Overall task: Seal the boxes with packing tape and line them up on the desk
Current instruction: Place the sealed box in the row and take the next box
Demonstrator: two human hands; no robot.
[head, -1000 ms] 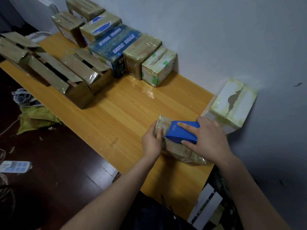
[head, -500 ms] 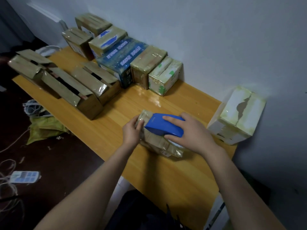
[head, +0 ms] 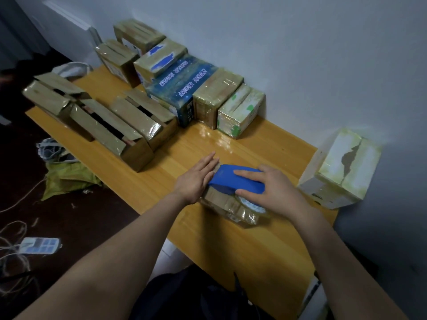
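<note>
A small flat brown box (head: 227, 205) wrapped in glossy tape lies on the wooden desk (head: 265, 245) in front of me. On top of it sits a blue tape dispenser (head: 233, 180), which my right hand (head: 275, 189) grips, index finger stretched along its top. My left hand (head: 197, 176) lies flat with straight fingers against the box's left end. A row of sealed boxes (head: 217, 98) stands along the wall. Several brown boxes with open flaps (head: 129, 125) sit at the desk's left.
A pale box with a torn top (head: 342, 172) stands at the desk's right end against the wall. On the dark floor to the left lie a power strip (head: 39, 245), cables and a green cloth (head: 67, 177). Bare desk lies between me and the box row.
My left hand has gone from curled on the box's end to flat with straight fingers. The dispenser and right hand sit slightly further along the box. The camera view shifted.
</note>
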